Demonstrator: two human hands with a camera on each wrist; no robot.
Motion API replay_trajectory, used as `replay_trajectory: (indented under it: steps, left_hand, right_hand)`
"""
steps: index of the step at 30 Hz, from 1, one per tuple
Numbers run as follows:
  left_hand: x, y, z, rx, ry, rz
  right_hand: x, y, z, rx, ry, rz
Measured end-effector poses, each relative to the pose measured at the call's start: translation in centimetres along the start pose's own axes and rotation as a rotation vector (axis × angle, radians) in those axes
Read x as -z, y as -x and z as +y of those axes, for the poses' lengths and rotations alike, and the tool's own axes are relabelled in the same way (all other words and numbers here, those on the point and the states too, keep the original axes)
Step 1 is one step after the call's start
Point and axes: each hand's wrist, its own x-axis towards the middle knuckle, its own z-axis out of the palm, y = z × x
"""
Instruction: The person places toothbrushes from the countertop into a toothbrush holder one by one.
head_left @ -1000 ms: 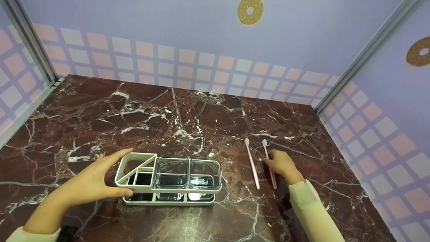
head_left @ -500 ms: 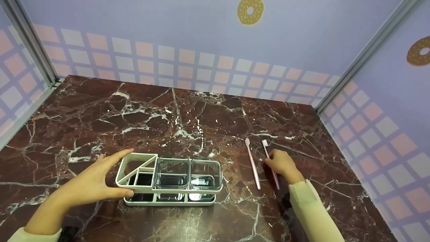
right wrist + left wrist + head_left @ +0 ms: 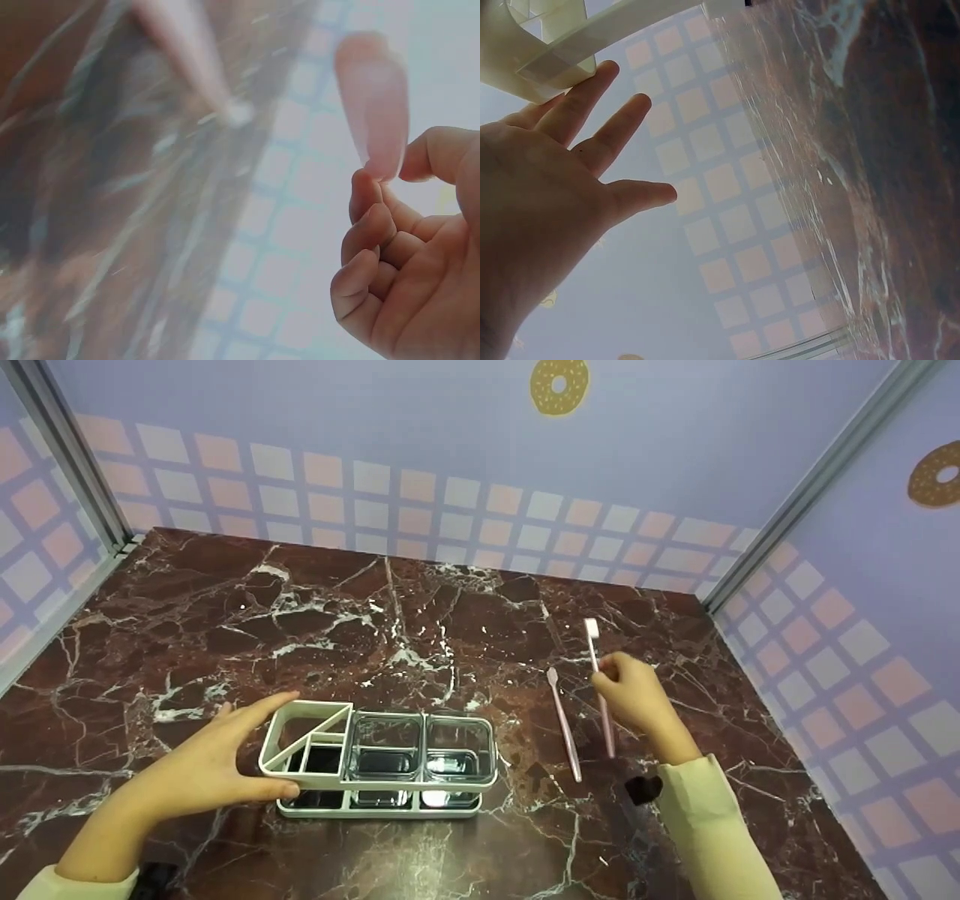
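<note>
Up goes one toothbrush (image 3: 604,716): half a second ago it was lower down by the bench (image 3: 225,660), and now it has moved farther from the person, with the right hand (image 3: 634,690). This hand's grip is closed, with the thumb and fingers pinching the pink handle and the other fingers curled in. The white bristles point to the far wall (image 3: 450,442). Just to the left, the other brush (image 3: 566,727) lies on the bench. The left hand (image 3: 195,769) is in the same spot as before. Its grip is spread wide and holds the left end of the rack (image 3: 390,785), thumb on the near side and a finger on the far side. The rack stands left of both brushes, with two clear cups (image 3: 459,746) in it and slanted dividers (image 3: 311,739) at the left end.
</note>
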Motion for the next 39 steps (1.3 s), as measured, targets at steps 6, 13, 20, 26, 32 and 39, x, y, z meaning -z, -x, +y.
replay_trajectory:
  steps: [6,13,20,26,32,39]
  left_hand:
    - [0.1,0.1,0.2,0.007,-0.001,-0.006]
    - [0.2,0.0,0.2,0.009,-0.009,-0.009]
    - [0.1,0.0,0.2,-0.008,-0.016,-0.003]
    - [0.2,-0.1,0.4,-0.007,-0.028,-0.004]
    - [0.3,0.0,0.4,0.006,-0.033,-0.007]
    - [0.2,0.1,0.4,-0.003,-0.021,0.001]
  right_hand:
    - [0.6,0.8,-4.5,0.064,-0.147,-0.005]
    - [0.4,1.5,-9.2,0.187,-0.287,0.000]
    - [0.2,2.5,-14.1,0.250,-0.411,-0.051]
    - [-0.9,3.2,-17.9,0.310,-0.541,-0.104]
    - [-3.0,4.0,-20.8,0.345,-0.600,-0.186]
    - [-4.7,4.7,-23.0,0.470,-0.598,-0.190]
